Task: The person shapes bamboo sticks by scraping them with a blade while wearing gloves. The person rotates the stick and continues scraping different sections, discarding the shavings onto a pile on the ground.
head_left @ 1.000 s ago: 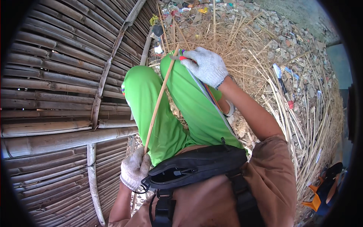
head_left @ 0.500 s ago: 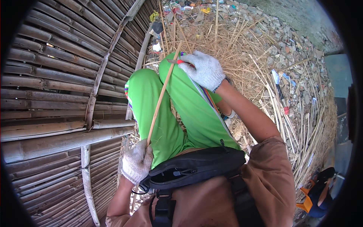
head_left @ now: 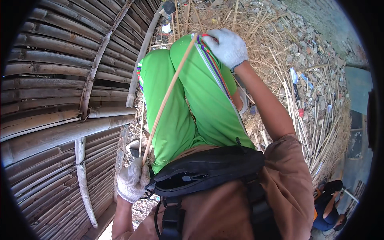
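A long, thin bamboo strip (head_left: 169, 90) slants across the green trousers (head_left: 162, 108) that cover my bent legs. Its near end is in the closed fingers of my left hand (head_left: 132, 182), in a white knitted glove, beside the hip. The far end reaches the right knee. There my right hand (head_left: 227, 48), gloved alike, is closed round a knife, of which a bit of red handle (head_left: 205, 35) shows by the fingers. The knife's blade is hard to make out here; the earlier frame showed it lying across the strip.
A wall of bamboo slats (head_left: 52, 84) rises at my left. Straw-like shavings (head_left: 260, 56) and rubble cover the ground ahead. A bundle of thin strips (head_left: 308, 140) lies at my right. A black waist bag (head_left: 212, 168) sits on my lap. Another person (head_left: 330, 208) is at the lower right.
My left hand has drawn back toward the lower left with the strip. My right hand with the knife has shifted farther out and slightly right, near the strip's far end.
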{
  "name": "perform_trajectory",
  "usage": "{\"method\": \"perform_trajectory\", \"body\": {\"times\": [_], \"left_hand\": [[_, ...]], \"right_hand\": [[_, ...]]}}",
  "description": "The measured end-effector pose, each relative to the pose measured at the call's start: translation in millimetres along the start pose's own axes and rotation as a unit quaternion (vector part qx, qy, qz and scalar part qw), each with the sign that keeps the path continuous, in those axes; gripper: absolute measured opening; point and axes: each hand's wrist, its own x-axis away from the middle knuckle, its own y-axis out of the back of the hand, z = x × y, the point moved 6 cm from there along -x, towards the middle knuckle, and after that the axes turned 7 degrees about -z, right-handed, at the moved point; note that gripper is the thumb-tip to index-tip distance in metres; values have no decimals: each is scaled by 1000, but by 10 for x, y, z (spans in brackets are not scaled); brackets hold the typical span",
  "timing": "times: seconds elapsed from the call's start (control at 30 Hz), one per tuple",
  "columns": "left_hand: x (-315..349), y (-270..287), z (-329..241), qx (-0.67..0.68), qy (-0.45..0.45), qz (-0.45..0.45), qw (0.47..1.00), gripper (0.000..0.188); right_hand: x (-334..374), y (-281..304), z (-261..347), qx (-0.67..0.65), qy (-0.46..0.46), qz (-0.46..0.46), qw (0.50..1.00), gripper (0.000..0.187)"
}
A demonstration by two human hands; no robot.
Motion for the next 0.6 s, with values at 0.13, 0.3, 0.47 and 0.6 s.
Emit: {"method": "perform_trajectory", "body": {"times": [0.13,0.3,0.47,0.6], "left_hand": [[-72,10,-17,53,49,8,997,20],[-485,-309,-59,231,162,86,956,29],[-940,-567,-158,332,204,80,917,33],[-1308,-600,-357,272,172,74,944,36]], "right_hand": [[-11,43,-338,-117,-125,-3,985,50],[117,206,26,-186,-62,-21,980,41],[424,210,269,-149,65,-23,986,29],[505,265,346,-143,79,12,986,27]]}}
